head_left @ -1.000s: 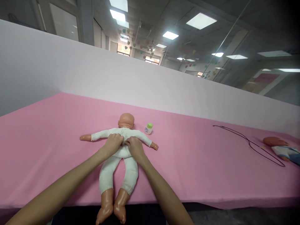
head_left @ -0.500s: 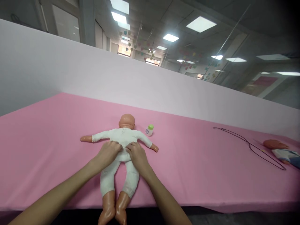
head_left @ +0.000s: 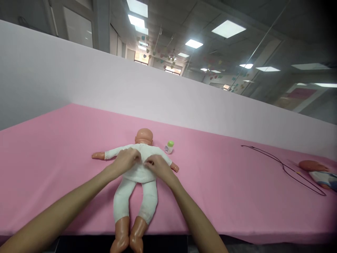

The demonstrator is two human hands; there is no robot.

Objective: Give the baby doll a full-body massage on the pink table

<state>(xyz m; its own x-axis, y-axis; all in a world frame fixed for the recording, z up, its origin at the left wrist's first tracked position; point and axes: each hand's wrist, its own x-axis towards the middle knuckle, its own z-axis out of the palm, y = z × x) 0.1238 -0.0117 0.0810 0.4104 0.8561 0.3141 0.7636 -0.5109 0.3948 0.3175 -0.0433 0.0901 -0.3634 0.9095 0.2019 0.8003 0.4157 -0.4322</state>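
A baby doll with a white cloth body lies face down, its arms spread and its brown feet hanging past the near edge. My left hand is over the left side of its back, fingers curled in. On the other side, my right hand is bent the same way, thumb and fingers drawn together. The fingertips of both hands face each other near the middle of the back. Whether they pinch any cloth is hidden. A small jar with a green lid stands beside the doll's right-hand shoulder.
Pink cloth covers the table, with a white partition behind it. At the right are a thin dark cord in a loop and a second doll in a white and blue top.
Both my hands have moved up the doll's back, from the waist toward the shoulders, and look slightly raised. The view has shifted a little.
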